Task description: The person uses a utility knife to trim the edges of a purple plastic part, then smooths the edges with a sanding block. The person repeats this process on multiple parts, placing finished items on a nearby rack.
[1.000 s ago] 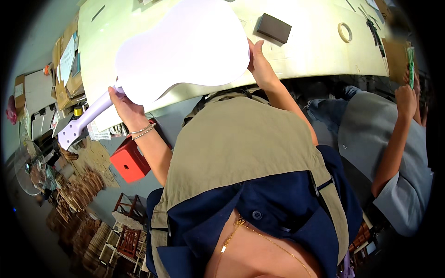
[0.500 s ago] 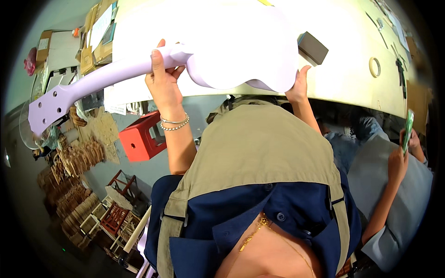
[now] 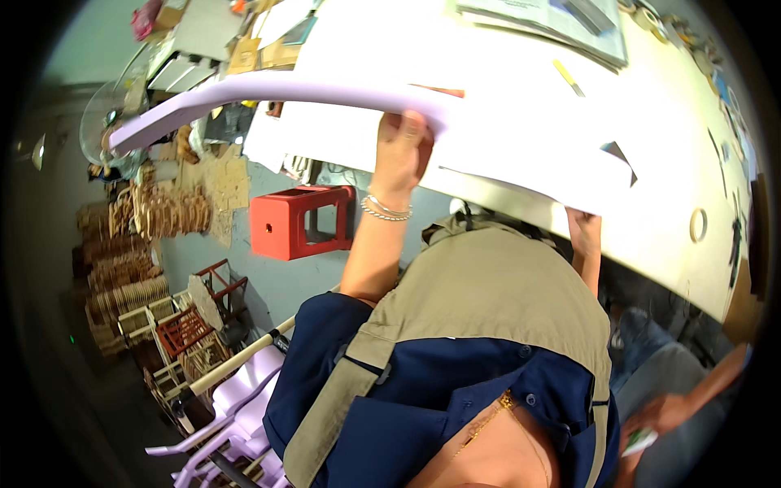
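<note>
Left hand [image 3: 401, 150]: here it is, silver bracelets [image 3: 386, 210] at the wrist, fingers curled round the neck of a smooth lilac guitar-shaped instrument [image 3: 309, 91].
Right hand [image 3: 584, 236]: well apart from the left, holding the body's opposite end, fingertips tucked out of sight.
Two-ended hold: probably sharing the weight and stopping the long piece twisting.
Instrument's place: in front of the person, over the near edge of the pale worktable [image 3: 675, 187], headstock out past the left side; touching the top? Can't tell.
Instrument's look: tilted nearly edge-on, lilac along the neck, body washed white by glare, no strings visible.
Cream tape roll [image 3: 704, 225]: off right, perhaps parked there for elbow room.
</note>
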A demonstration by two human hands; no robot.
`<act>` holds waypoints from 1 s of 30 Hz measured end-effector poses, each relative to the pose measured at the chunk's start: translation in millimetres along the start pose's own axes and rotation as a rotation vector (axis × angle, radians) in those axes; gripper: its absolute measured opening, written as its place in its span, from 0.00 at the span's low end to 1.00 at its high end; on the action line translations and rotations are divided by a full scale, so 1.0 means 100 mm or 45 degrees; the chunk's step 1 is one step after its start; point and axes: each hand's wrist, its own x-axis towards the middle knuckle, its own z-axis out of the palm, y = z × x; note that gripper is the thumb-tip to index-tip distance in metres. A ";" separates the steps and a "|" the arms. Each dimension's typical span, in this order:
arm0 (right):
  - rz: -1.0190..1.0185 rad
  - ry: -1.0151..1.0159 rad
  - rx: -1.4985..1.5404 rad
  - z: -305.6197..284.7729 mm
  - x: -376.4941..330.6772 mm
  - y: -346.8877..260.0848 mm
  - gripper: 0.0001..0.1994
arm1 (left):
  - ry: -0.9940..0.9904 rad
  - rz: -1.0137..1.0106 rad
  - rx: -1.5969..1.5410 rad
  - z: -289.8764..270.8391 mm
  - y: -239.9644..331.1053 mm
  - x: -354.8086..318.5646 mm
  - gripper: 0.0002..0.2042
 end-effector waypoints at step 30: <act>0.699 -0.040 0.075 0.51 0.30 -0.31 0.34 | -0.105 0.234 0.100 0.07 0.31 0.49 0.39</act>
